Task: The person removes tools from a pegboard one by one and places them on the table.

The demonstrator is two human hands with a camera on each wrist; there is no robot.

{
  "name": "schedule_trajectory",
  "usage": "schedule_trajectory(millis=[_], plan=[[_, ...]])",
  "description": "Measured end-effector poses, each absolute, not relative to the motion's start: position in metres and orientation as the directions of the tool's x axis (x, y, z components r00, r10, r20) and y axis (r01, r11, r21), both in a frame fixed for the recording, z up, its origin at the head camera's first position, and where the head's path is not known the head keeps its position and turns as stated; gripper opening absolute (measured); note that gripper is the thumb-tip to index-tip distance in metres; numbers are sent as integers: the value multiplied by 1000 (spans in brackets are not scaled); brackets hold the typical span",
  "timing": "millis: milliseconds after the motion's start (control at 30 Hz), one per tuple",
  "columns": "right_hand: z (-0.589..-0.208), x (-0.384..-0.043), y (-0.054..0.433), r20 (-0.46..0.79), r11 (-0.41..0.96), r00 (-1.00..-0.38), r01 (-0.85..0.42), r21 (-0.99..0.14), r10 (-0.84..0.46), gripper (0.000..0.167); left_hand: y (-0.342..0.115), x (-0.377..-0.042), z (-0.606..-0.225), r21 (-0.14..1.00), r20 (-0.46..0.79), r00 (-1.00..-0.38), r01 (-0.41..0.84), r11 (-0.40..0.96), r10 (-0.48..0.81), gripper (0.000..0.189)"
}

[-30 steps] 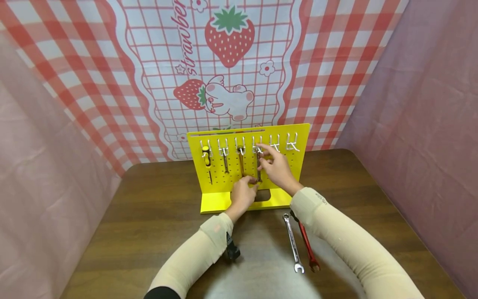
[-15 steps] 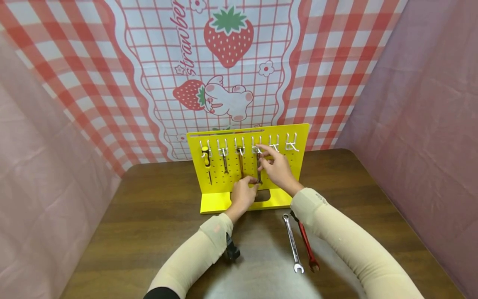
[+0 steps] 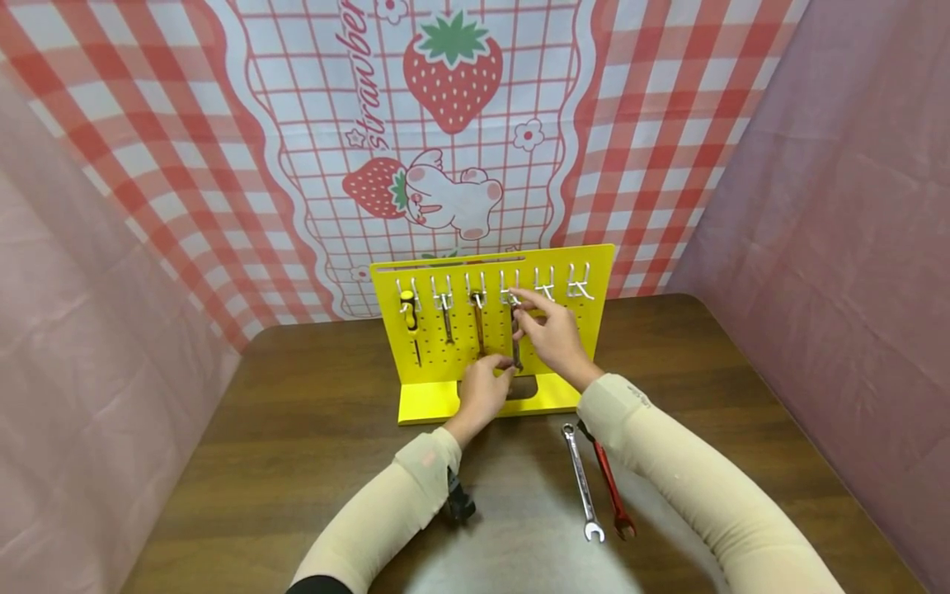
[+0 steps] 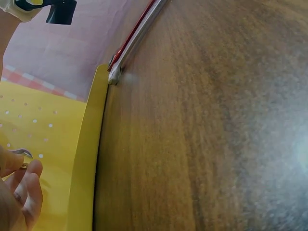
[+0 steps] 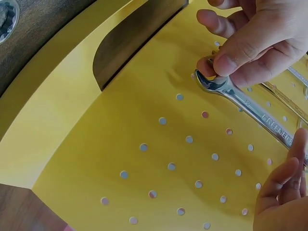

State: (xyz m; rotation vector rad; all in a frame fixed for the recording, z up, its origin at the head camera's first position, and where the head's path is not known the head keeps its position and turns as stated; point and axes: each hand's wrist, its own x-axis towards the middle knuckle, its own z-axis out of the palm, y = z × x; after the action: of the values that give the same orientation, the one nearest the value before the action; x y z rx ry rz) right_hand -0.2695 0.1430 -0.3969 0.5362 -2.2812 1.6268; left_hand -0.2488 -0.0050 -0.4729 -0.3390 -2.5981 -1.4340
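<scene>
A silver combination wrench (image 3: pixel 516 340) hangs nearly upright before the fourth hook of a yellow pegboard (image 3: pixel 426 403). My left hand (image 3: pixel 486 388) pinches its lower, open-jawed end between thumb and fingers; the right wrist view shows this grip on the wrench (image 5: pixel 260 113) closely. Higher up, my right hand (image 3: pixel 552 334) holds the ring end by the hook with thumb and fingertips. In the right wrist view, the right hand (image 5: pixel 284 187) partly hides that end. The left wrist view catches the left hand (image 4: pixel 21 192) close to the board, the wrench's tip (image 4: pixel 21 152) poking out.
Left of the wrench hang a yellow-black screwdriver (image 3: pixel 411 318), a small wrench (image 3: pixel 449 323) and a brownish-gold wrench (image 3: pixel 480 330). Two bare hooks, one at the far right (image 3: pixel 581 285), are beyond my right hand. A silver wrench (image 3: pixel 581 483) and a red wrench (image 3: pixel 612 487) lie on the table.
The wrench's lower end and my left hand have dropped slightly. My right hand stays almost still by the hook.
</scene>
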Motion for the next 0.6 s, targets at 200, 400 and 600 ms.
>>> schedule_trajectory(millis=[200,400,600], plan=[[-396,-267,143,462,306,-881,-471,-827,-107,34,-5,-245,-474,794,288,-947,321,517,144,15],[-396,-265,144,486,305,-870,-488,-818,-89,30,-5,-241,-474,755,332,-929,365,544,161,15],[-395,-264,143,504,293,-860,-505,-812,-85,29,-6,-236,-472,743,344,-925,374,555,164,16]])
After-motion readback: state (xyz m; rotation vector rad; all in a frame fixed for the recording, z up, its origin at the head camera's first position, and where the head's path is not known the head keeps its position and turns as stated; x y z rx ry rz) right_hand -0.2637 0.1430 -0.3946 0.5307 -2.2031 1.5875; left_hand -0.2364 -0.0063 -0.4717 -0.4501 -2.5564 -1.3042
